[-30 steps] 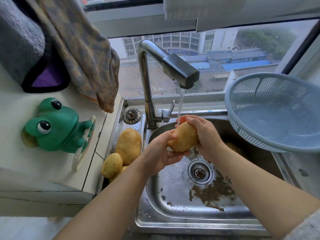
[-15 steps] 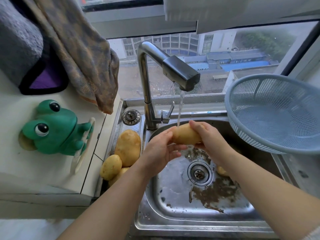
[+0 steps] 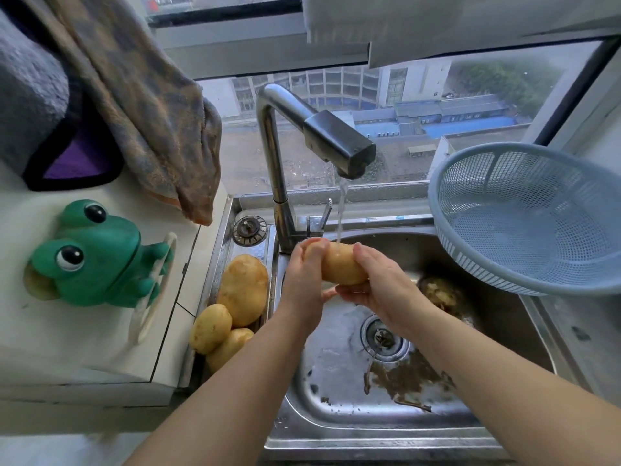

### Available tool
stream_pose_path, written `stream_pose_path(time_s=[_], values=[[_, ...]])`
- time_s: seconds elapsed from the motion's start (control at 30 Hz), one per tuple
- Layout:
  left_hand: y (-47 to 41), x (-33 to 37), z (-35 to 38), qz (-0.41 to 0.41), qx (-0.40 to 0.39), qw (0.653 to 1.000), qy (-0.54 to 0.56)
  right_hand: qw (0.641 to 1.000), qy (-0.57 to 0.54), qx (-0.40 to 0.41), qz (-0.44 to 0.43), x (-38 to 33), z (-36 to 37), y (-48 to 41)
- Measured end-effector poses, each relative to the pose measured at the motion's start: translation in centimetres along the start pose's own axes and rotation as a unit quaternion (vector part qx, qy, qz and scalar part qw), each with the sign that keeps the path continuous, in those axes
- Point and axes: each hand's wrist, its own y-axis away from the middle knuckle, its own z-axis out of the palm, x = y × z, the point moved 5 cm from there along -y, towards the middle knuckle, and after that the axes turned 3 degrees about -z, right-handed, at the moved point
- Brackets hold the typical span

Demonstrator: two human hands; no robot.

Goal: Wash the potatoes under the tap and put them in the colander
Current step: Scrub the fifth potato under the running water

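A yellow potato (image 3: 339, 269) is held under the running tap (image 3: 339, 148), and the water stream lands on its top. My left hand (image 3: 307, 280) grips its left end with fingers curled over it. My right hand (image 3: 376, 290) cups its right side and underside. Three more potatoes (image 3: 243, 289) lie on the ledge left of the sink basin (image 3: 336, 381). Another potato (image 3: 440, 294) lies in the basin at the right, partly hidden by my right forearm. The blue colander (image 3: 537, 210) stands on the sink's right side with nothing in it.
A green frog-shaped holder (image 3: 97, 253) sits on the white counter at the left. Towels (image 3: 144, 95) hang above it. Brown dirt lies around the drain (image 3: 383, 338). The tap lever (image 3: 324, 213) stands behind my hands. The window is just beyond the sink.
Both hands have turned the potato under the stream. My left hand's fingers now curl over its left end, and my right hand has slid under it.
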Motion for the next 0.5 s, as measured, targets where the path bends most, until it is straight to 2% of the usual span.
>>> stream_pose_path(time_s=[0.1, 0.23, 0.3, 0.37, 0.4, 0.5], values=[[-0.8, -0.1, -0.2, -0.054, 0.060, 0.991, 0.110, 0.999, -0.007, -0.033, -0.009, -0.2, 0.7, 0.2], [-1.1, 0.3, -0.1, -0.087, 0.073, 0.979, 0.168, 0.998, 0.002, -0.067, -0.014, -0.4, 1.1, 0.3], [-1.2, 0.3, -0.2, -0.115, 0.076, 0.969, 0.206, 0.989, 0.109, -0.068, -0.072, -1.0, 1.1, 0.4], [-1.3, 0.3, -0.4, -0.140, 0.083, 0.958, 0.237, 0.951, 0.258, -0.049, -0.161, -1.7, 1.1, 0.2], [-1.4, 0.3, -0.5, -0.149, 0.084, 0.954, 0.245, 0.934, 0.298, -0.040, -0.193, -1.8, 1.1, 0.0], [-1.4, 0.2, -0.5, -0.142, 0.068, 0.954, 0.254, 0.932, 0.304, -0.011, -0.197, -1.9, 1.4, -0.4]])
